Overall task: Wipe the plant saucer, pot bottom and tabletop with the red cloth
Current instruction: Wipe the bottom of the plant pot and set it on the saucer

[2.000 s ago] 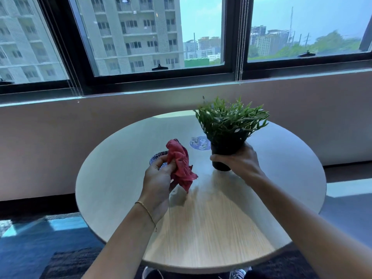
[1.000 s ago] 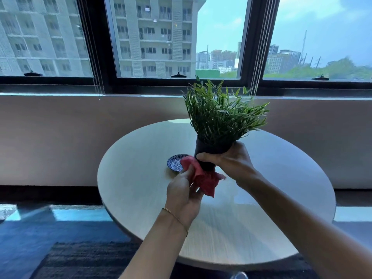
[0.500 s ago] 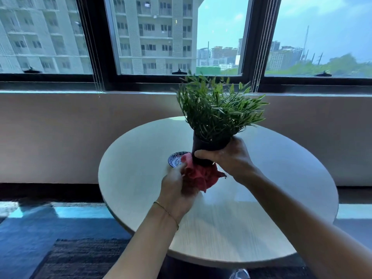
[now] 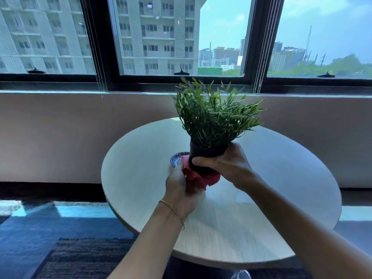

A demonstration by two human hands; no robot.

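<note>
Held aloft!
Your right hand [image 4: 225, 166] grips the pot [image 4: 203, 152]; left hand [image 4: 181, 186] clutches the red cloth [image 4: 201, 178] at its six o'clock.

No legible text, labels or numbers visible.

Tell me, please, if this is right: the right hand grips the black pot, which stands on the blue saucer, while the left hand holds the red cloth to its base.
Not quite: in the head view the right hand holds the pot up, off the saucer, which lies on the table beside it. The left hand does hold the red cloth to its base.
</note>
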